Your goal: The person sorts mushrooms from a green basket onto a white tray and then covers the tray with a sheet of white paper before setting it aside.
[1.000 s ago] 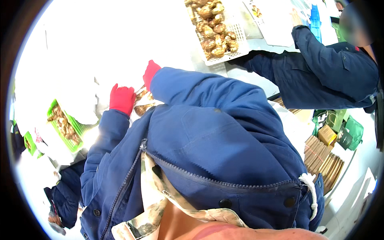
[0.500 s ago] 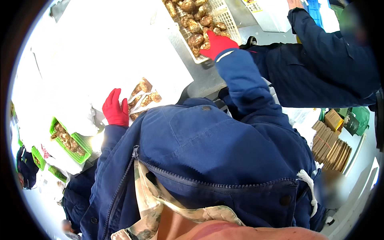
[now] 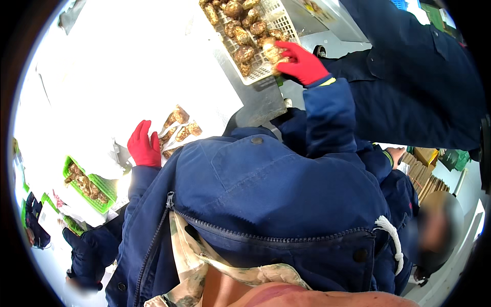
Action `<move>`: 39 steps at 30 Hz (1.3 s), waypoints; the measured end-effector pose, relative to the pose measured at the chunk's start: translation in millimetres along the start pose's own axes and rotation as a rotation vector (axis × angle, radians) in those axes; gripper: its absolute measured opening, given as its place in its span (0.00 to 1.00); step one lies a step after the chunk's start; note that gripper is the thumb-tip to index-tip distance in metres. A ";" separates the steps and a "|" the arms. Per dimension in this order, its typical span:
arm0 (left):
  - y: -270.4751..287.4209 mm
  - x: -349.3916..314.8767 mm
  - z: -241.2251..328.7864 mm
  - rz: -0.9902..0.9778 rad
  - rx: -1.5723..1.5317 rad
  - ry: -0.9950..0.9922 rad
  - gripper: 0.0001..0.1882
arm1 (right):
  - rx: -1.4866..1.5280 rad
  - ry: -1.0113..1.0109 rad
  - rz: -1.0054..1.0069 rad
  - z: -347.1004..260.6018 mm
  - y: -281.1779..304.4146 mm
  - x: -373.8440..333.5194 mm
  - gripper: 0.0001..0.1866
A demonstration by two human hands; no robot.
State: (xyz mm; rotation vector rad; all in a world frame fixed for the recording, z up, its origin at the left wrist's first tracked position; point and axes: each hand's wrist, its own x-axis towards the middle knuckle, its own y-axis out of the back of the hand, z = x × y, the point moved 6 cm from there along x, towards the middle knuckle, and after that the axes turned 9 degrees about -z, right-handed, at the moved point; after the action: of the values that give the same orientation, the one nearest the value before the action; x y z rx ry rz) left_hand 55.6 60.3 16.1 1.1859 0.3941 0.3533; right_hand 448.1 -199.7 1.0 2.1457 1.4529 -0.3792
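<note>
My right hand (image 3: 304, 64), in a red glove, is closed on what looks like a mushroom (image 3: 272, 53), pale and brown, over the near right corner of a cream plastic crate (image 3: 258, 76). Thick, lumpy mushrooms (image 3: 243, 53), mottled brown and yellowish, lie in the crate. My left hand (image 3: 144, 146), also red-gloved, is open at the white table (image 3: 128, 71), its thumb apart from the fingers and nothing in its grasp. Just right of it, more brown mushrooms (image 3: 189, 130) lie among white strips of paper or cloth, partly hidden by my jacket.
A bright green basket (image 3: 99, 204) with brown mushrooms stands at the left. Beside the crate a co-worker in dark clothes (image 3: 414, 87) stands close to my right arm. Another person (image 3: 396, 199) is behind my right side, near stacked flat cardboard (image 3: 424, 176).
My right hand has drawn right and slightly down, lifting a mushroom from among the others. The left hand shifted slightly. A person has come into view behind my right side.
</note>
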 end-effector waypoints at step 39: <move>3.3 2.2 5.1 0.033 -0.012 -0.018 0.19 | -0.157 0.275 0.459 -11.0 29.8 86.8 0.24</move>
State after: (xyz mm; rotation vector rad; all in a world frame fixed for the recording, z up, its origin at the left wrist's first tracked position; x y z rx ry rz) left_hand 59.7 58.2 20.6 1.1838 0.3567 0.3725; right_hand 508.5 -134.9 -25.4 2.3766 1.0299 0.1963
